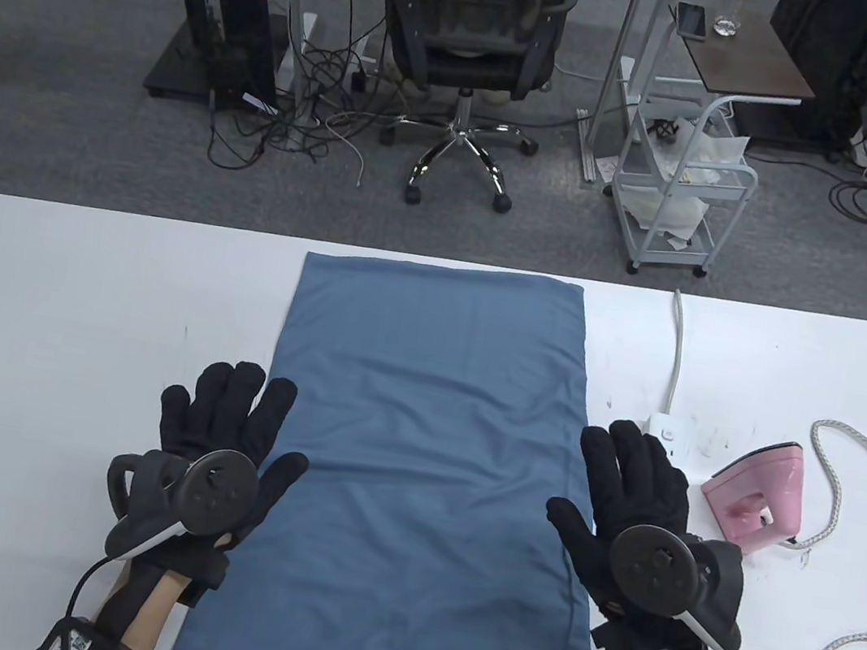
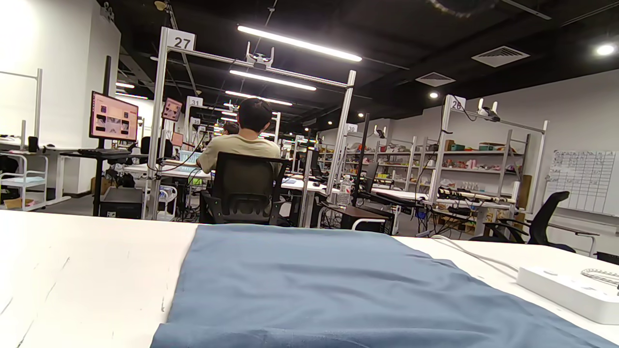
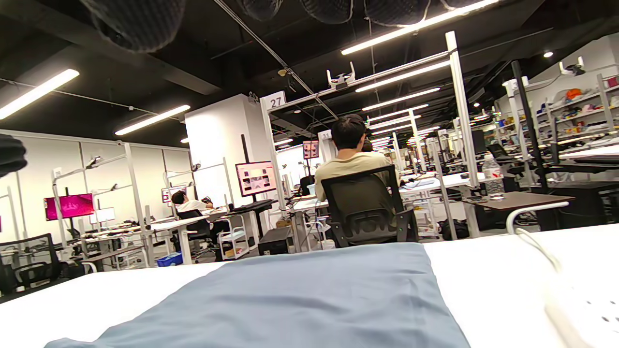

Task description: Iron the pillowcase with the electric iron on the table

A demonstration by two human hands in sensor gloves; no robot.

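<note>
Pillowcase (image 1: 421, 455) lies flat on the tabletop (image 1: 75, 301) between our spread hands, left hand (image 1: 223, 432) and right hand (image 1: 632, 496) at its edges. Smoothing seems underway; next our right hand must grasp the iron (image 1: 756, 495) just beyond it.

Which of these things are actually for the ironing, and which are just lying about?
For the ironing:
blue pillowcase
pink iron with its braided cord
white power strip
white table

Just lying about:
office chair
white trolley
computer tower
</note>
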